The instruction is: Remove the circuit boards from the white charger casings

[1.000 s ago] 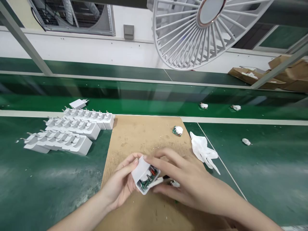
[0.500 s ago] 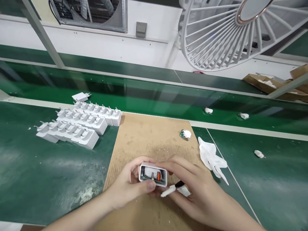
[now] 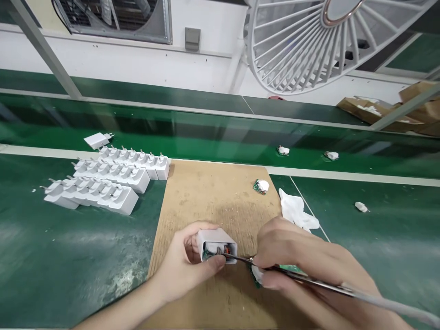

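Note:
A white charger housing (image 3: 217, 236) with its open end facing me is held in my left hand (image 3: 187, 261), thumb along the lower edge. Inside the housing a circuit board and an orange-red part show. My right hand (image 3: 302, 261) grips a thin dark metal tool (image 3: 292, 274), whose tip reaches into the opening. A circuit board with a white lump (image 3: 256, 275) is partly visible beneath my right fingers; whether they hold it is unclear. Another small board (image 3: 261, 186) lies on the brown board (image 3: 202, 192).
Rows of white plug housings (image 3: 103, 183) stand at the left, with one more (image 3: 98, 140) behind. A white glove (image 3: 297, 211) lies right of the brown board. Small white pieces (image 3: 360, 206) lie further right. A fan (image 3: 330, 41) hangs above.
My right hand has moved off the housing to the right and turned the tool, so its dark tip now points into the opening. The housing is tilted more, showing its top. The view has shifted slightly.

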